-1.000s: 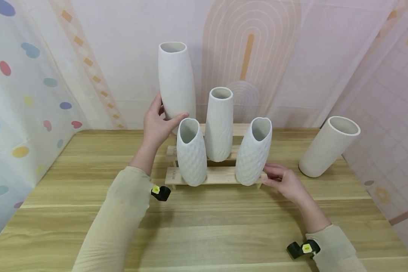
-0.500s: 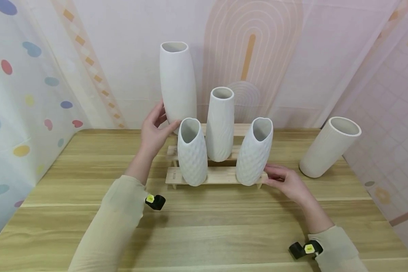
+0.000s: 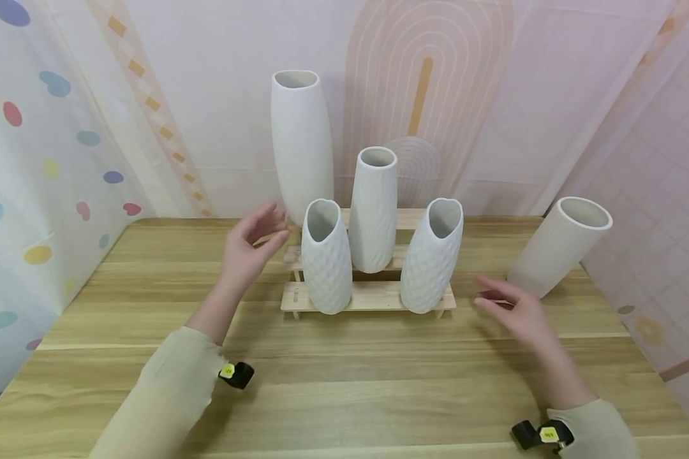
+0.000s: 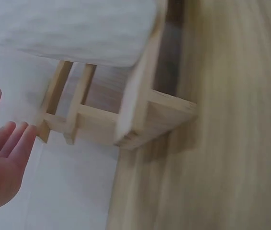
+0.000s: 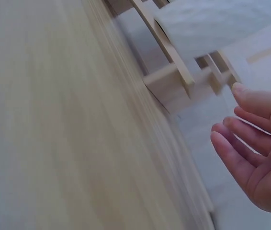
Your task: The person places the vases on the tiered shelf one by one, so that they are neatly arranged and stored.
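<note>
A tiered wooden stand (image 3: 373,296) bears several white vases. The tall smooth vase (image 3: 302,140) stands at its back left, and a slimmer vase (image 3: 374,213) on the middle tier. Two dimpled vases, a left one (image 3: 326,268) and a right one (image 3: 430,268), stand on the front tier. My left hand (image 3: 249,245) is beside the stand's left end, near the tall vase's base, holding nothing. To the right of the stand, my right hand (image 3: 519,312) hovers apart from it, fingers loosely bent and holding nothing. Both wrist views show the hands (image 4: 4,160) (image 5: 257,148) free of any object.
A ribbed white vase (image 3: 557,248) stands on the wooden table (image 3: 379,395) at the right, just beyond my right hand. Patterned cloth (image 3: 218,102) hangs behind the table and along both sides.
My left hand has let go of the tall vase and drawn back left and toward me. My right hand has left the stand's right end and moved right. The vases stay put.
</note>
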`<action>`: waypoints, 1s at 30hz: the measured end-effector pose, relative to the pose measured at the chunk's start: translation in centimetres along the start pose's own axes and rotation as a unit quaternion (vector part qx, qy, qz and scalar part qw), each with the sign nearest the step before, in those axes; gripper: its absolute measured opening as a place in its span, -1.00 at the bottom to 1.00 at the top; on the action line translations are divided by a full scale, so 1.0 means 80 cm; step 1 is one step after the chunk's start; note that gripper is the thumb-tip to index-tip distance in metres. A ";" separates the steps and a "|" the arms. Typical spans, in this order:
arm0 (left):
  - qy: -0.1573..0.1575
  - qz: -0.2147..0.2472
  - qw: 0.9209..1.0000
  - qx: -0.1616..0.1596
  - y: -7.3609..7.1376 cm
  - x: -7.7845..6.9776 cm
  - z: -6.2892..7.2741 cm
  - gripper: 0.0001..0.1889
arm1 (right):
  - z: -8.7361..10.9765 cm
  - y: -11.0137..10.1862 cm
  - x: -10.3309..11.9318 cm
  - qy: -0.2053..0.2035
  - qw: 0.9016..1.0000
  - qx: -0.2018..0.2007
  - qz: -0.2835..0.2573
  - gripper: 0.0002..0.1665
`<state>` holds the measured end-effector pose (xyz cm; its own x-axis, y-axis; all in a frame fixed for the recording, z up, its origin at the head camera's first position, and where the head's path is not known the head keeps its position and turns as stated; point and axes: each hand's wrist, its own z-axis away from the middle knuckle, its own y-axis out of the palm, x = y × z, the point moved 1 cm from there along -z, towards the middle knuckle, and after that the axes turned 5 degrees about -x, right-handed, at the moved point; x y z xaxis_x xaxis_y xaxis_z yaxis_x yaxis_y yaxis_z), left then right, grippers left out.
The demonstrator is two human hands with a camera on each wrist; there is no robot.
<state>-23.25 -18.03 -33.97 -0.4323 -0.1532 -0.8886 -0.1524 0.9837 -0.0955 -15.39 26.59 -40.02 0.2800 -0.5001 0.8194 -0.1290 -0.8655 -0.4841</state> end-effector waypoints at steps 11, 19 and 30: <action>-0.022 -0.073 0.995 0.059 -0.031 0.027 0.058 -0.46 | 0.032 -0.055 0.002 -0.029 0.995 -0.064 -0.065 -0.44; -0.080 -0.141 0.979 0.121 -0.036 0.038 0.084 -0.38 | 0.045 -0.087 0.010 -0.022 0.962 -0.198 -0.185 -0.42; -0.091 -0.146 0.977 0.122 -0.028 0.042 0.092 -0.41 | 0.039 -0.115 0.009 0.034 0.907 -0.357 -0.220 -0.44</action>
<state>-17.84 -20.02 -40.00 -0.2333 -0.4341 -0.8701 -0.0190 0.8967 -0.4423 -11.05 34.25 -35.94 0.3985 -0.0813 0.9135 -0.6094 -0.7679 0.1975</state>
